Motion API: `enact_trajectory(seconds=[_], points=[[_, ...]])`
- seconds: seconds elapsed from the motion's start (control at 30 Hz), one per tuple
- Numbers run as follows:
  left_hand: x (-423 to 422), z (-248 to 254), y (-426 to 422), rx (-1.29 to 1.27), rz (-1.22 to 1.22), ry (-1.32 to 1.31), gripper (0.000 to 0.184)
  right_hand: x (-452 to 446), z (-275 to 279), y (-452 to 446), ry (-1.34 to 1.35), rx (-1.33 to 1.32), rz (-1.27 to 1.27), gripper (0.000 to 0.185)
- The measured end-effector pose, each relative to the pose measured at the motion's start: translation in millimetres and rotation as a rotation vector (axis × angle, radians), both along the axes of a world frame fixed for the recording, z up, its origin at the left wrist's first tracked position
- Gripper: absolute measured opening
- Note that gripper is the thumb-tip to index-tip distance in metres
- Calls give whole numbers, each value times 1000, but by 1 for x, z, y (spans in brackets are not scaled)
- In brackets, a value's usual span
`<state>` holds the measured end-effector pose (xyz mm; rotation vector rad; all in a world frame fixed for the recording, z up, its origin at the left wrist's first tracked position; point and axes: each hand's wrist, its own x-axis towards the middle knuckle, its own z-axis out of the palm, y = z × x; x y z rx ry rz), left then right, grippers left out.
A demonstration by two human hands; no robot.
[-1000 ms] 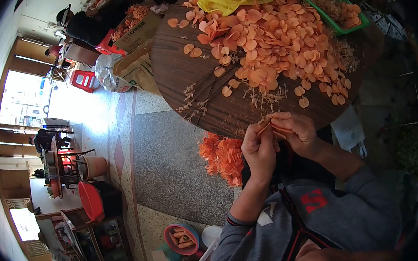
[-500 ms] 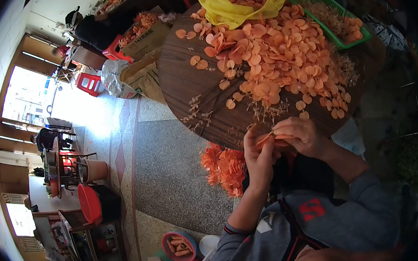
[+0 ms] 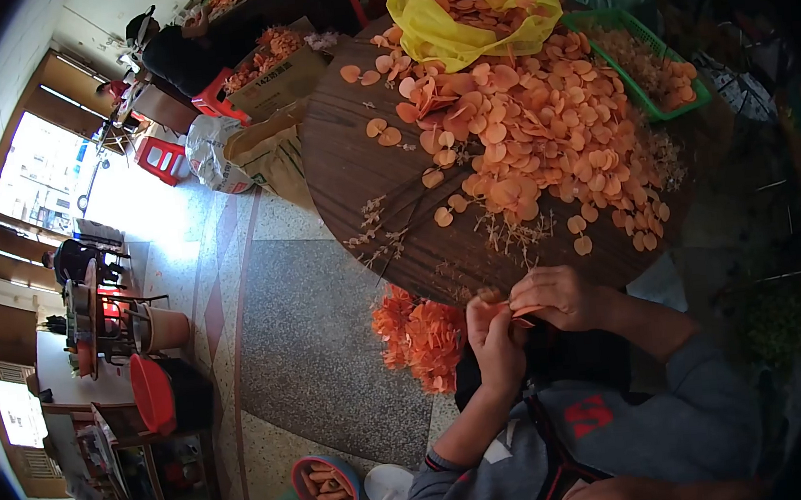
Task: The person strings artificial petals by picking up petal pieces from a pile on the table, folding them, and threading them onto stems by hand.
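Observation:
My left hand (image 3: 497, 348) is closed in a pinch near the table's front edge, gripping orange artificial petals (image 3: 524, 312). Beside it, my right hand (image 3: 559, 295) pinches the same petals from the other side, fingers bent over them. How the petals join is too small to make out. Beyond my hands, a large heap of loose orange petals (image 3: 553, 146) covers much of the round wooden table (image 3: 344, 150). Thin dried-looking stems (image 3: 513, 231) lie at the heap's near side. A bunch of orange artificial flowers (image 3: 418, 339) hangs or rests below the table edge, left of my hands.
A yellow plastic bag (image 3: 415, 34) of petals and a green basket (image 3: 637, 67) stand on the table's far side. A cardboard box (image 3: 281, 84) and a sack (image 3: 273, 156) stand left of it. A basin (image 3: 297, 483) sits on the floor. Another person (image 3: 179, 60) sits farther back.
The view has shifted slightly. Both hands have moved lower, closer to my body and away from the table edge, with the petals still pinched between them.

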<state>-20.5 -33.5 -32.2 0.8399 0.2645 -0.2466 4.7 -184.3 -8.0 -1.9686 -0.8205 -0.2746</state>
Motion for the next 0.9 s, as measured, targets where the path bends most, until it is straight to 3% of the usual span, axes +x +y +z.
enact_trajectory(seconds=[0.07,0.17,0.57,0.9], points=[[-4,-10,0,-106,-67,61,19,1,-4,-1,12,-4,12,25],[-2,7,1,-13,-132,132,10,5,4,-1,57,44,-63,26],[7,19,13,189,-203,-176,11,13,27,-7,137,83,34,15],[26,39,12,152,-231,-244,9,30,45,-9,-16,104,32,16]])
